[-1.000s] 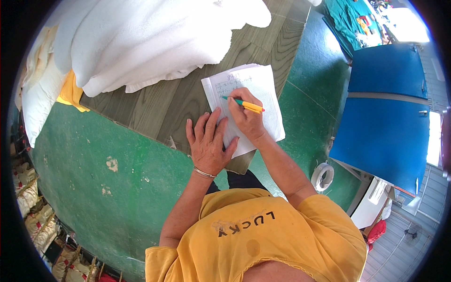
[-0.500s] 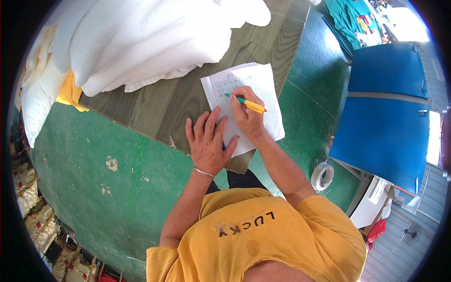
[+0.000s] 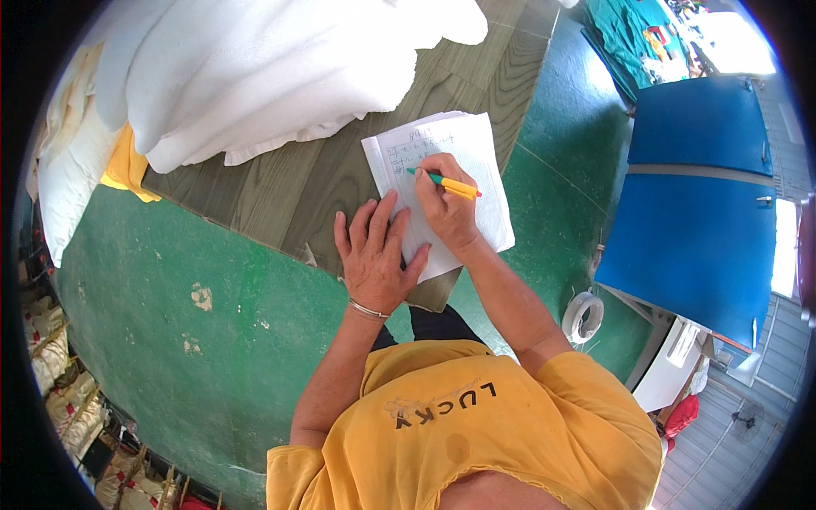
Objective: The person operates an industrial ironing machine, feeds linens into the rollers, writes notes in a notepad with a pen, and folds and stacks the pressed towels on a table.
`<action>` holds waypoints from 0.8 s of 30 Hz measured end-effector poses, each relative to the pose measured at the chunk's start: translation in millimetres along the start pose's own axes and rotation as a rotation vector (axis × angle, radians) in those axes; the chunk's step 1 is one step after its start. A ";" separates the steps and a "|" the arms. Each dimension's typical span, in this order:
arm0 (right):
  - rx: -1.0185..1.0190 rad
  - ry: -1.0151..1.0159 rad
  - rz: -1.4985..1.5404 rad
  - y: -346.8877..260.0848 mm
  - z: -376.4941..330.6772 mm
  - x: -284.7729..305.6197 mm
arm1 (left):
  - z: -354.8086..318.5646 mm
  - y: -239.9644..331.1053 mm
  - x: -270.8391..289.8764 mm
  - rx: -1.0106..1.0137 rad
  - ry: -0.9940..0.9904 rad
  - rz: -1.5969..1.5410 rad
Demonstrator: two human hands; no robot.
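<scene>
An open paper notebook [image 3: 478, 153] lies at the near corner of a wood-grained table [image 3: 272, 208], with handwriting on its upper part. My right hand [image 3: 448, 204] rests on the page, its fingers closed round a pen [image 3: 456, 186] with a yellow barrel and green tip end. The pen's tip meets the paper just under the written lines. My left hand [image 3: 374, 251] lies flat with fingers spread, partly on the notebook's lower left edge and partly on the tabletop. A bracelet circles the left wrist.
A big heap of white fabric [image 3: 272, 76] covers the table's far left, with yellow cloth [image 3: 129, 170] hanging off the edge. Blue panels [image 3: 693, 238] stand at the right, near a white coil [image 3: 583, 317] on the green floor [image 3: 195, 340]. Wrapped bundles [image 3: 76, 408] sit at lower left.
The pen and my right hand have shifted very slightly at the page. My left hand stays in nearly the same place.
</scene>
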State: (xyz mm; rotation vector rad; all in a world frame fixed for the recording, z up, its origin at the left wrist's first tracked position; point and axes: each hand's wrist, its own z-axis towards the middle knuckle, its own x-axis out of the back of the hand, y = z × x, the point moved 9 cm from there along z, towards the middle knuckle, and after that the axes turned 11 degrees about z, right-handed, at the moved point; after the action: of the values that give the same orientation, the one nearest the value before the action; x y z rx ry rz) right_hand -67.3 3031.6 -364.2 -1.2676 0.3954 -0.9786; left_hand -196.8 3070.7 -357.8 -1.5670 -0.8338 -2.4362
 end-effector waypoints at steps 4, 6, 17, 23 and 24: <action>0.046 0.062 -0.023 -4.8 -0.7 5.7 | 0.6 1.0 0.2 0.000 -0.001 0.002; 0.020 0.016 -0.025 -1.9 -0.4 2.5 | 0.6 1.1 0.2 0.001 -0.002 0.001; 0.043 0.008 -0.023 -0.8 -1.2 1.7 | 1.2 1.1 0.3 0.006 -0.001 0.007; 0.024 0.013 -0.029 -2.0 -1.0 2.0 | 1.3 1.5 0.5 0.003 -0.006 0.014; 0.033 0.026 -0.049 -2.4 -0.8 3.0 | 1.4 1.7 0.1 0.001 -0.007 0.014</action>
State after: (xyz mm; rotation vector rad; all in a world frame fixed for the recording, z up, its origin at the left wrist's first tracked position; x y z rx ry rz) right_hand -67.2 3028.8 -361.4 -1.2404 0.3684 -1.0402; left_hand -195.0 3069.9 -356.7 -1.5761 -0.8223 -2.4213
